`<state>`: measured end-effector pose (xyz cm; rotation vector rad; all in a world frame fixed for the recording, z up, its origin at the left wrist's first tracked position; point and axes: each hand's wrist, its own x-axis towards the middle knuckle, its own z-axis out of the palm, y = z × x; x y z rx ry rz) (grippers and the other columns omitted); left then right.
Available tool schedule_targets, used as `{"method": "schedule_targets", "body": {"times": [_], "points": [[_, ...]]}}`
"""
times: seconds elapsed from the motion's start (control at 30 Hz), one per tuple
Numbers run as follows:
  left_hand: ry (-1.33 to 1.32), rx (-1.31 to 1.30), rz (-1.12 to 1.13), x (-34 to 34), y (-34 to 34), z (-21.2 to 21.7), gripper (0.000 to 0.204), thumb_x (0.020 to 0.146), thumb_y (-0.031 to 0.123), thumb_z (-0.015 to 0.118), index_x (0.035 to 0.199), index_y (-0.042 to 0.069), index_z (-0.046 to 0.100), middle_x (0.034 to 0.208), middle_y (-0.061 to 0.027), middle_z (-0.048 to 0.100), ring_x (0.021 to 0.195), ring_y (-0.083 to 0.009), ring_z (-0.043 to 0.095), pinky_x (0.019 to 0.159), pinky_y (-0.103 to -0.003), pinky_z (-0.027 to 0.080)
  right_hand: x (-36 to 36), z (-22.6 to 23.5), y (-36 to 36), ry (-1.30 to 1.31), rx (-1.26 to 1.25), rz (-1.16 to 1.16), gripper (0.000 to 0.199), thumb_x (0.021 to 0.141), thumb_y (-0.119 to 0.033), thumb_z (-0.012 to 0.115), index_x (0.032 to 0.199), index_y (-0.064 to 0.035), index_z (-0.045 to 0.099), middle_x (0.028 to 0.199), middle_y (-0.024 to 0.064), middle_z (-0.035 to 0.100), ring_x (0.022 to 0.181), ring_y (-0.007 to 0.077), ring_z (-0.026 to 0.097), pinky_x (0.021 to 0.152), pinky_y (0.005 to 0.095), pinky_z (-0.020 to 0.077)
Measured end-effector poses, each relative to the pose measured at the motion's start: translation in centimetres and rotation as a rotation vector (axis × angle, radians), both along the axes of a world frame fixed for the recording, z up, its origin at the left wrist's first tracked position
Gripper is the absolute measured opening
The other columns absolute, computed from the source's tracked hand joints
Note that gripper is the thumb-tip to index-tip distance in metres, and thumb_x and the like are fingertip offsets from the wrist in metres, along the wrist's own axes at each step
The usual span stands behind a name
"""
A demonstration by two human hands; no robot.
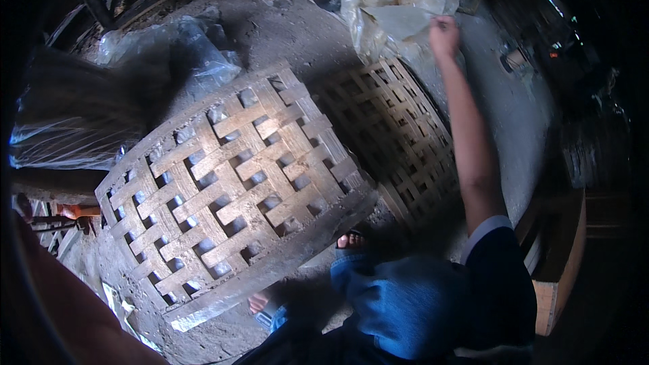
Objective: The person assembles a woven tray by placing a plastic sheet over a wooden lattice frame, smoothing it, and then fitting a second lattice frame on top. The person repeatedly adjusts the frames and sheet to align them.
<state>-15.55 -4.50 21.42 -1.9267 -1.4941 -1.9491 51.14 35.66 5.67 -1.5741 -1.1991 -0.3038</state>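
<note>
My right hand (444, 29) is stretched far out ahead of me, its fingers pinched on the edge of a pale sheet of plastic (399, 17) that lies crumpled at the far side of the floor (291, 34). My arm runs straight from the blue sleeve (497, 277) up to that sheet, passing over a round woven basket (399, 135) lying flat on the ground. My left hand does not show; only my bare left forearm (61, 304) crosses the lower left corner, so I cannot tell whether that hand is spread or clenched.

Just beside the round basket, nearer to me and to its left, a big woven bamboo basket (230, 182) lies tipped over, its wide-strip lattice facing up. Its lower edge rests close to my foot (350, 240) in a sandal, and my knee in blue trousers (399, 304) sits below that. A clear plastic bag (169, 51) lies on the floor beyond the big basket, to the left.
</note>
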Motion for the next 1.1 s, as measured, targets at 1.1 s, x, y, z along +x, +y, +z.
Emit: {"method": "schedule_targets", "body": {"times": [1.1], "points": [[0.343, -0.736, -0.407, 11.5, 16.1, -11.6, 0.081, 0.092, 0.036, 0.077, 0.154, 0.006, 0.036, 0.139, -0.0222, 0.053, 0.122, -0.0374, 0.059, 0.103, -0.047, 0.052, -20.8, 25.0, -9.7, -0.693, -0.034, 0.640, 0.013, 0.088, -0.010, 0.069, 0.100, -0.0042, 0.071, 0.088, 0.0127, 0.074, 0.081, 0.0204, 0.073, 0.075, 0.0329, 0.0575]]}}
